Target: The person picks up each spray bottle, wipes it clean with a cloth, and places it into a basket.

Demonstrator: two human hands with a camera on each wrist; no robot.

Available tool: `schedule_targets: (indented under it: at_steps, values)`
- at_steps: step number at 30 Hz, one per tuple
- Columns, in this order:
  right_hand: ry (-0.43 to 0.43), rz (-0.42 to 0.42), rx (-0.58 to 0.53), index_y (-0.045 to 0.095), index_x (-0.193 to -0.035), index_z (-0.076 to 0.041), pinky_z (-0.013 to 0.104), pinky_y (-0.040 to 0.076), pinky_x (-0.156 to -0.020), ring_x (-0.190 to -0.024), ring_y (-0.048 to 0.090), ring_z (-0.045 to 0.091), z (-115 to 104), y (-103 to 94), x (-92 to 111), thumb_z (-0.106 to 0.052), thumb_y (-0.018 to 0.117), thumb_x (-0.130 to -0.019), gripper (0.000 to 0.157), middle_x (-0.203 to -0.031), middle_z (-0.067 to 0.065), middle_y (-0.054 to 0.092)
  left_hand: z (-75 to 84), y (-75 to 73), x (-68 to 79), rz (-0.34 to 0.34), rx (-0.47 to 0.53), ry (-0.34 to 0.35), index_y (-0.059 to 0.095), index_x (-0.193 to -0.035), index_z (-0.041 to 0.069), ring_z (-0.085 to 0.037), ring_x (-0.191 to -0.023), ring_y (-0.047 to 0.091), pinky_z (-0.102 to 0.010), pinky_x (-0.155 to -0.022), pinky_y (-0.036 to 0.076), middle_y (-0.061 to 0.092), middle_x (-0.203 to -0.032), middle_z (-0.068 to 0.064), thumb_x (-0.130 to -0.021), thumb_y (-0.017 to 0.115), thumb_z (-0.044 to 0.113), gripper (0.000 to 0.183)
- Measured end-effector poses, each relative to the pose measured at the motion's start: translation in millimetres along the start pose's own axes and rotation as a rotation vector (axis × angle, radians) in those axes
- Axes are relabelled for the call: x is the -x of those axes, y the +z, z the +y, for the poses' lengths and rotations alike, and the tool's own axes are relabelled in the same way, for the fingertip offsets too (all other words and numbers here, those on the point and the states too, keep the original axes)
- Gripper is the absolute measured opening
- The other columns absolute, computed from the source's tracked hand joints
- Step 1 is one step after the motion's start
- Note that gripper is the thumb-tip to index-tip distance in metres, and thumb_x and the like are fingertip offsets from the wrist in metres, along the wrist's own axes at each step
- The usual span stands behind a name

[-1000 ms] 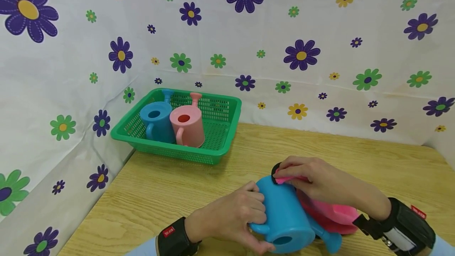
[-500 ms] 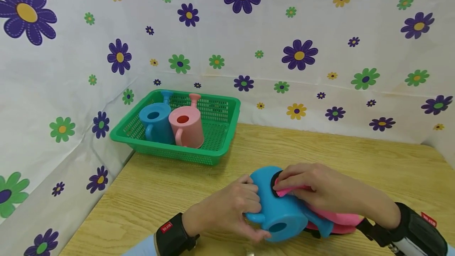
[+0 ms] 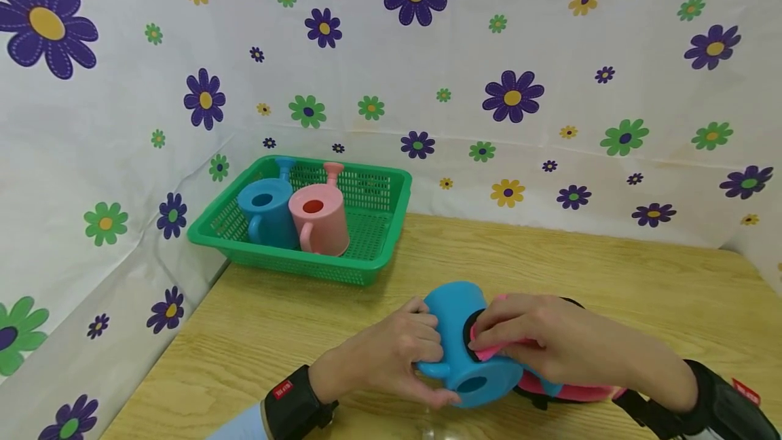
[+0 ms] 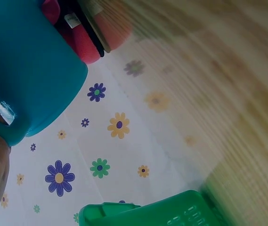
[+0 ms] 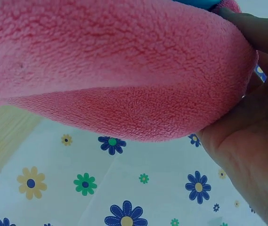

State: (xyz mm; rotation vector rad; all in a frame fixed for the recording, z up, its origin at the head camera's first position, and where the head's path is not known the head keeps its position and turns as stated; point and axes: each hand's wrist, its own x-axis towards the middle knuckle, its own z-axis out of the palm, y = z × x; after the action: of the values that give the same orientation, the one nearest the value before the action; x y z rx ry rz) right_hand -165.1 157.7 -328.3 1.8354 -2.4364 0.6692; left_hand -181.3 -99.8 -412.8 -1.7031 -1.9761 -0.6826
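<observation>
A blue toy watering can (image 3: 458, 314) lies tilted over the near part of the table, its top opening toward me. My left hand (image 3: 397, 352) grips it by the handle, thumb near the opening. Against the can's side, my right hand (image 3: 544, 331) presses a bunched pink cloth (image 3: 489, 350) with black edging, pinched between fingers and thumb. The rest of the cloth hangs under my right hand, partly behind the can's spout. In the right wrist view the fluffy cloth (image 5: 124, 70) fills the upper part; the left wrist view shows the can's smooth body (image 4: 25, 66).
A green plastic basket (image 3: 366, 265) stands at the back left of the wooden table (image 3: 293, 318). Inside it are another blue watering can (image 3: 275, 219) and a pink watering can (image 3: 325, 223), side by side. A flower-patterned sheet (image 3: 366, 53) covers the walls behind.
The can has shifted slightly left and away from me, tipping further over. My right hand has moved the cloth down along its side, from near the base toward the top opening.
</observation>
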Motion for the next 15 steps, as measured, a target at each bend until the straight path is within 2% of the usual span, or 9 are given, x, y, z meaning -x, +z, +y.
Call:
schedule_targets:
  at_steps: [4, 11, 15]
  values:
    - [-0.028, 0.007, -0.046, 0.072, -0.111, -0.018, 0.039, 0.061, -0.076, -0.101, 0.060, 0.014, -0.3, -1.4, 2.3, 0.008, 0.074, -0.076, 0.043, -0.111, -0.001, 0.069, 0.2, 0.9, 1.6, -0.016, 0.011, 0.000, 0.039, -0.052, 0.018, -0.007, -0.059, 0.036, -0.032, -0.068, 0.030, 0.034, -0.051, 0.007, -0.069, 0.082, 0.046, 0.055]
    - [-0.008, -0.014, -0.113, 0.073, -0.109, -0.020, 0.038, 0.061, -0.075, -0.099, 0.060, 0.013, 0.2, -6.8, 8.5, 0.005, 0.075, -0.078, 0.040, -0.108, -0.001, 0.068, 0.2, 3.3, 6.1, -0.095, -0.019, 0.008, 0.042, -0.056, 0.017, -0.007, -0.063, 0.039, -0.032, -0.072, 0.033, 0.037, -0.052, 0.006, -0.074, 0.078, 0.047, 0.050]
    - [0.027, -0.027, -0.123, 0.073, -0.110, -0.020, 0.039, 0.061, -0.076, -0.100, 0.062, 0.014, 3.1, -9.7, 9.0, 0.002, 0.074, -0.080, 0.037, -0.109, -0.001, 0.068, 0.5, 5.1, 6.2, -0.103, -0.052, 0.033, 0.043, -0.054, 0.016, -0.009, -0.060, 0.038, -0.030, -0.071, 0.031, 0.032, -0.052, 0.005, -0.078, 0.078, 0.037, 0.048]
